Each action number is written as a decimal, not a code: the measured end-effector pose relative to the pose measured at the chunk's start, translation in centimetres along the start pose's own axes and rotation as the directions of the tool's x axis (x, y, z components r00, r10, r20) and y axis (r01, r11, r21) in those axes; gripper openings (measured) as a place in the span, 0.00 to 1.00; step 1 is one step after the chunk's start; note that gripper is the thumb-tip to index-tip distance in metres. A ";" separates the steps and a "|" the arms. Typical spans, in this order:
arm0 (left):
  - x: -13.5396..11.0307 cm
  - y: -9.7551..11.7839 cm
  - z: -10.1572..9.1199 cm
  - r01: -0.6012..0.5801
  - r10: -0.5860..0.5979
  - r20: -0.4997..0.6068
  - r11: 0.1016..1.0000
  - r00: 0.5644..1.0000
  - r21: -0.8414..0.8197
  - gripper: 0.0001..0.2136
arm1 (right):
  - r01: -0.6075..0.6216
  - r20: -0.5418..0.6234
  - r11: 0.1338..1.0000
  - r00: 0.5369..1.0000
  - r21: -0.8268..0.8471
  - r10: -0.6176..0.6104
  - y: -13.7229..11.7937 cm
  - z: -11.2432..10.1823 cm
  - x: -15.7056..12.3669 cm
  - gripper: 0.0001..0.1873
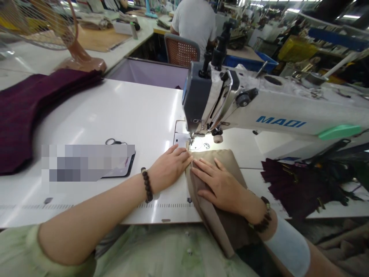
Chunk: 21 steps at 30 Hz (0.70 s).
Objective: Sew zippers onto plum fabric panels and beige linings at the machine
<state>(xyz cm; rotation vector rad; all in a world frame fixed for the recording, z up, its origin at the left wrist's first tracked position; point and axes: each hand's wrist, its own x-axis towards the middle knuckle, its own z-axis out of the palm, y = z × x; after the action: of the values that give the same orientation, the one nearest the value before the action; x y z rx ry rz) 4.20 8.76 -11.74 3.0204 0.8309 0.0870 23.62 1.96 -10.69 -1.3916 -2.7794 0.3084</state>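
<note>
Fabric (227, 158) lies just before presser foot (191, 139), left hand (168, 169) and right hand (220, 184) pressing it flat, fingers extended, clamping nothing; fold best kept straight, fingertips short of foot.

Ceiling tubes (291, 9) far across the room are flooding everything with even, cool light, so the white worktop (115, 111) is shining and throwing pale streaks of glare toward its far edge. A small lamp under the head of the sewing machine (259, 104) is burning the needle plate (198, 144) almost white and brightening the left hand (168, 167) and right hand (221, 184). Soft shadows are pooling under both forearms at the worktop's near edge. The wide lens is bowing that edge and stretching the fan (37, 23) at the far left corner. The background is looking soft, and a mosaic block (86, 163) is masking a patch left of the hands.
</note>
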 end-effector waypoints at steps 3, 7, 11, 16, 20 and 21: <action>-0.1 0.3 0.3 0.020 -0.020 -0.003 1.000 1.000 0.008 0.17 | -0.033 -0.029 0.999 0.999 0.008 0.033 0.0 0.5 0.3 0.26; 0.2 0.1 0.6 0.064 -0.063 -0.048 0.998 0.997 0.013 0.16 | -0.088 -0.043 0.996 0.995 -0.022 0.087 0.0 0.8 1.0 0.27; 1.0 -0.2 0.6 0.097 -0.097 -0.094 0.995 0.991 -0.008 0.12 | -0.155 -0.050 0.988 0.987 -0.025 0.153 0.9 1.1 2.5 0.28; 1.7 -0.3 1.0 0.193 -0.191 -0.106 0.981 0.976 0.008 0.20 | -0.171 -0.084 0.985 0.982 -0.035 0.168 1.8 1.7 3.7 0.28; 1.0 -0.3 0.7 0.176 -0.182 -0.118 0.982 0.976 -0.065 0.22 | -0.174 -0.105 0.984 0.980 -0.032 0.170 2.0 1.8 3.7 0.28; 0.5 0.0 0.3 0.150 -0.163 -0.132 0.984 0.978 -0.100 0.20 | -0.169 -0.106 0.985 0.981 -0.028 0.165 2.0 1.8 3.6 0.29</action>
<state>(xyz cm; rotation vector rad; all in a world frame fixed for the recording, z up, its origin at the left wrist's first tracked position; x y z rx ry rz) 4.59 9.03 -12.02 2.8803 1.0426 0.3291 22.82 5.72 -13.11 -1.6047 -2.6046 0.1822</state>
